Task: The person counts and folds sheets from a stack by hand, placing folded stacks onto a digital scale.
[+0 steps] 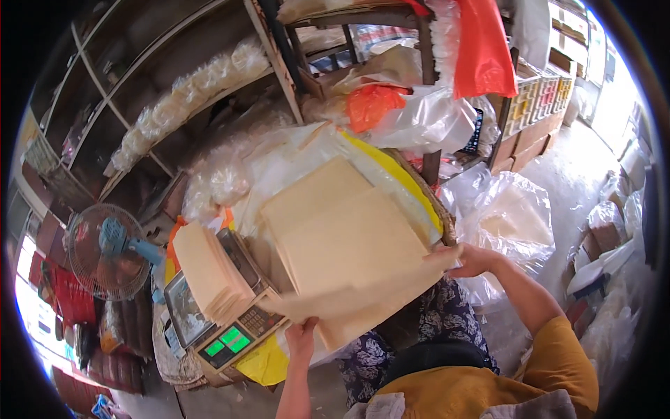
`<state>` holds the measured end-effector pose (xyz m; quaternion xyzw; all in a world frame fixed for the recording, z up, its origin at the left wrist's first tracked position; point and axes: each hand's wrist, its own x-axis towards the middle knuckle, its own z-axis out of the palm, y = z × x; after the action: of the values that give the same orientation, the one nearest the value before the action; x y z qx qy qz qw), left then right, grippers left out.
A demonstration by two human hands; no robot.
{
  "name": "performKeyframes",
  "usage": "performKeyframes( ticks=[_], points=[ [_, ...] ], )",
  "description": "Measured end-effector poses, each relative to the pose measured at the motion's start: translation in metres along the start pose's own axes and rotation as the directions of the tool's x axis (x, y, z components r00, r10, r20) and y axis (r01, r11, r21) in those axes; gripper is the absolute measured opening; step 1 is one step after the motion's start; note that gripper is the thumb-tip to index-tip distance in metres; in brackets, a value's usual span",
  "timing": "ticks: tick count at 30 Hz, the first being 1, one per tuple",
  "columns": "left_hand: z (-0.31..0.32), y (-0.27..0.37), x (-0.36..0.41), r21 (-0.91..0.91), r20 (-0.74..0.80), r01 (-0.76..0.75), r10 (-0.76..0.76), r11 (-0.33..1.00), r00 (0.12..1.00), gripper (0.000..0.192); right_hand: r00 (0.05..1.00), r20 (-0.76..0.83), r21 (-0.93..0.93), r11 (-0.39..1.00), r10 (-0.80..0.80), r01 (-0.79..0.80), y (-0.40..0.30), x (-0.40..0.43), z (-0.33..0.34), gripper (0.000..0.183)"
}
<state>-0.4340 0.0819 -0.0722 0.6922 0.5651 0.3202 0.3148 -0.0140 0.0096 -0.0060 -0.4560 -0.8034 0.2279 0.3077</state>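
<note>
A broad stack of thin beige sheets [340, 225] lies in front of me on a plastic-covered worktop. Along its near side, one sheet's raised edge [356, 301] is stretched between my hands. My left hand [301, 338] pinches that sheet at its left corner, close to the digital scale. At the right corner, my right hand [471, 260] grips the same sheet near the worktop's edge. A thick bundle of folded beige sheets [212, 272] rests on the digital scale [235, 327], whose display is lit green. The material of the sheets cannot be told for sure.
Left of the scale stands a caged electric fan [110, 251]. Bagged goods [188, 99] line a shelf behind. Red plastic bags [484, 47] hang at the back. Clear plastic bags [507, 220] sit to the right, with plastic crates [539, 97] beyond.
</note>
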Motion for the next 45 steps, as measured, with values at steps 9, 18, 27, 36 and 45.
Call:
performKeyframes(
  ticks=[9,18,27,36,45],
  points=[
    [0.025,0.020,0.037,0.261,-0.268,0.045,0.028,0.964,0.963,0.039,0.758,-0.352,0.204,0.836,0.549,-0.510,0.052,0.067,0.076,0.033],
    [0.055,0.026,0.024,0.549,0.219,-0.373,0.302,0.748,0.928,0.059,0.674,-0.365,-0.009,0.722,0.642,-0.692,0.032,0.078,0.078,0.048],
    [0.048,0.023,0.022,0.552,0.309,-0.446,0.323,0.704,0.894,0.064,0.961,-0.188,-0.669,0.689,0.205,-0.278,-0.013,0.072,0.113,0.048],
    [-0.008,0.040,0.019,0.471,0.254,-0.538,0.477,0.699,0.841,0.036,0.989,-0.075,-0.479,0.865,0.126,-0.146,-0.066,0.106,0.132,0.045],
    [0.009,0.010,0.021,-0.449,-0.450,-0.277,0.052,0.849,0.891,0.065,0.904,-0.160,-0.242,0.903,-0.397,0.354,-0.065,0.094,0.092,0.051]
  ],
)
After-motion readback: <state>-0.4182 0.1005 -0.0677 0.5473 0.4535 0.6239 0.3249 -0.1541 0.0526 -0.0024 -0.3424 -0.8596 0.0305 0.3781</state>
